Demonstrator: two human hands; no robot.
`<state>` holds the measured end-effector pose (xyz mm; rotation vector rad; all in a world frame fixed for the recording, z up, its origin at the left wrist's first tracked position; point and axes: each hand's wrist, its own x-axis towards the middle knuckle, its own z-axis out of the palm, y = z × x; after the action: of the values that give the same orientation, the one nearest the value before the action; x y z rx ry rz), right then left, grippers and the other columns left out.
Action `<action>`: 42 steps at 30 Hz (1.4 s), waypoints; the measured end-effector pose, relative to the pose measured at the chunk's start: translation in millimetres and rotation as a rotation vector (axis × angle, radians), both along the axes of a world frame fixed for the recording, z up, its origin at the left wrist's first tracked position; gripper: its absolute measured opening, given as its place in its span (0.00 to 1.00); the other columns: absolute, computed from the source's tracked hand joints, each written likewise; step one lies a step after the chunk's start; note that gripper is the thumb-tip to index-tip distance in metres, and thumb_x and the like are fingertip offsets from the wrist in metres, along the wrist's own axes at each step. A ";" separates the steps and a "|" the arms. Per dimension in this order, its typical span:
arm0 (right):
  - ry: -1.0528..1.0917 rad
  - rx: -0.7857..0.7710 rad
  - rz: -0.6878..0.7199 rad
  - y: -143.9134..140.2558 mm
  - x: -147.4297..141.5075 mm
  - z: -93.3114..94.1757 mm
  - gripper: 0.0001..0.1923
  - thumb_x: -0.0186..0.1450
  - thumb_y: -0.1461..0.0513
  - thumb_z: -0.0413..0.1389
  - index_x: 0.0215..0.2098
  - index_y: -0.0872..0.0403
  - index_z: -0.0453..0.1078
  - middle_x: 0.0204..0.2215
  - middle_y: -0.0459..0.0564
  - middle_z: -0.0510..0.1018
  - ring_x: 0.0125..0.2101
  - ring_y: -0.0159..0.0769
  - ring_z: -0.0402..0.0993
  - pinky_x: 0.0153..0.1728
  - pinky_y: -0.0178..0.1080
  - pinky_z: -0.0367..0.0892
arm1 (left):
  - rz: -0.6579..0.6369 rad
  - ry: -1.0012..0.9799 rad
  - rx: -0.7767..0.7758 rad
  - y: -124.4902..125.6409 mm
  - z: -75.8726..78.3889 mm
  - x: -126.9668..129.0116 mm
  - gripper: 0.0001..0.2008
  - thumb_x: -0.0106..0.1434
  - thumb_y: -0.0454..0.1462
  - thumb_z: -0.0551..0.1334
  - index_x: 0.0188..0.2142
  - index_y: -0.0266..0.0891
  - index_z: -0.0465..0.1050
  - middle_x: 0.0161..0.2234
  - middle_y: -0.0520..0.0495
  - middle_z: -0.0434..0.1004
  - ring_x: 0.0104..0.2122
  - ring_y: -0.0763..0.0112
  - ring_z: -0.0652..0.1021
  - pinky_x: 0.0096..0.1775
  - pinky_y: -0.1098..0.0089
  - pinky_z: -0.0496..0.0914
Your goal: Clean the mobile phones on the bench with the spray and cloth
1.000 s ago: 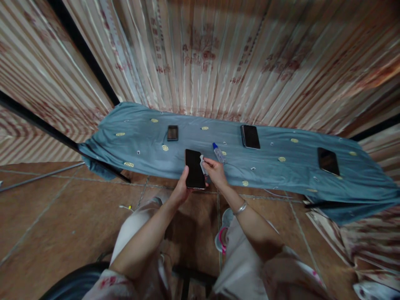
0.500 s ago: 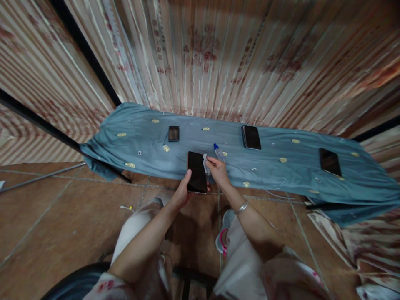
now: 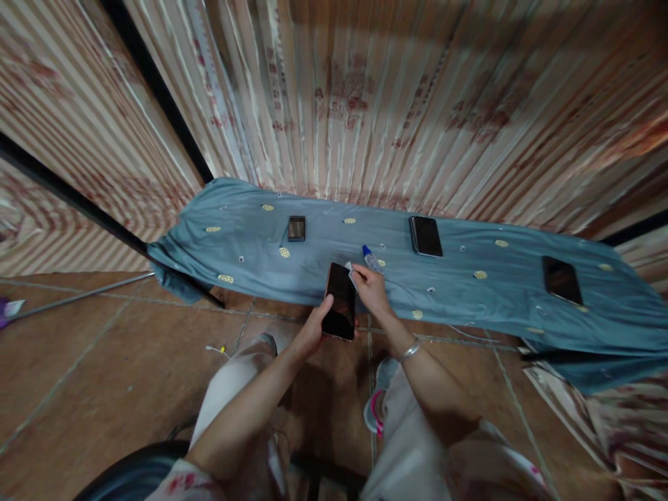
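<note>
Near the bottle [image 3: 371, 259], left hand [image 3: 312, 332] grips phone [image 3: 340, 310]; right hand [image 3: 371, 291] pinches wipe [image 3: 353, 275] at phone's top edge.

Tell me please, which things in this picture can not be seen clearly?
- Phone in the left hand: its underside faces away from the head camera.
- White wipe in the right hand: mostly covered by fingers, too small to identify.
- Small bottle: partly behind the right hand, label unreadable.
- Small dark device on the blue cloth: blurred.
</note>
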<state>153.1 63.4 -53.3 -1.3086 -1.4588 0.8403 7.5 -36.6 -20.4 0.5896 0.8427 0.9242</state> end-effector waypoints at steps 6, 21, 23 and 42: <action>-0.146 0.074 0.045 1.0 -1.9 0.9 0.15 0.64 0.58 0.54 0.43 0.51 0.80 0.42 0.52 0.84 0.44 0.45 0.78 0.52 0.48 0.69 | -0.023 0.021 0.006 -3.5 -3.5 -0.1 0.35 0.59 0.60 0.59 0.43 0.26 0.77 0.28 0.35 0.81 0.26 0.56 0.82 0.31 0.63 0.74; -0.288 0.324 0.253 -19.2 -14.0 11.4 0.17 0.69 0.62 0.48 0.50 0.49 0.77 0.52 0.51 0.79 0.56 0.40 0.71 0.60 0.48 0.63 | -0.001 0.050 0.036 -0.1 -8.6 -0.9 0.29 0.59 0.55 0.62 0.40 0.28 0.79 0.28 0.36 0.82 0.32 0.51 0.83 0.35 0.59 0.76; -0.300 0.318 0.291 -25.3 -16.5 12.0 0.18 0.70 0.62 0.48 0.51 0.47 0.77 0.53 0.50 0.78 0.57 0.39 0.70 0.61 0.48 0.62 | 0.029 0.045 0.021 2.2 -7.1 -1.4 0.25 0.60 0.52 0.62 0.41 0.29 0.79 0.29 0.38 0.82 0.33 0.51 0.83 0.36 0.59 0.77; -0.361 0.295 0.283 -25.3 -9.4 10.1 0.18 0.69 0.63 0.48 0.50 0.50 0.76 0.53 0.52 0.78 0.57 0.40 0.70 0.60 0.48 0.63 | 0.088 0.025 -0.006 10.9 -3.7 -0.6 0.24 0.64 0.48 0.59 0.45 0.28 0.78 0.29 0.38 0.82 0.34 0.52 0.83 0.40 0.56 0.77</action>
<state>143.7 38.1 -43.2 -1.0796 -2.0042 0.5511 6.9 -25.7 -24.1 0.5633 0.8999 0.9951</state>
